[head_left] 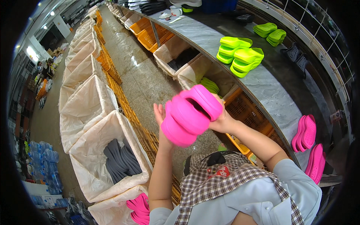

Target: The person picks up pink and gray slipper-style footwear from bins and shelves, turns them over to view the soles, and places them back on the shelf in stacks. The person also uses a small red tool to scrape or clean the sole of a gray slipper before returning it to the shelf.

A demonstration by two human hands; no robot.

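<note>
Pink slides (189,114), a stacked pair, sit up in front of my chest, over the floor beside the marble bench (262,90). Right hand (221,120) clamps them, left hand (160,112) flat-open behind. Looks like mid-check; next needs a steady squeeze.

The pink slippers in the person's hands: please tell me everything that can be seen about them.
The pink slippers are a bright pink pair of slides, pressed together one on top of the other. They look like soft moulded foam, with thick soles and a wide strap band that leaves a dark opening. They are held in the air above the aisle floor. The right hand grips them from the side; the left hand lies open behind them.
</note>
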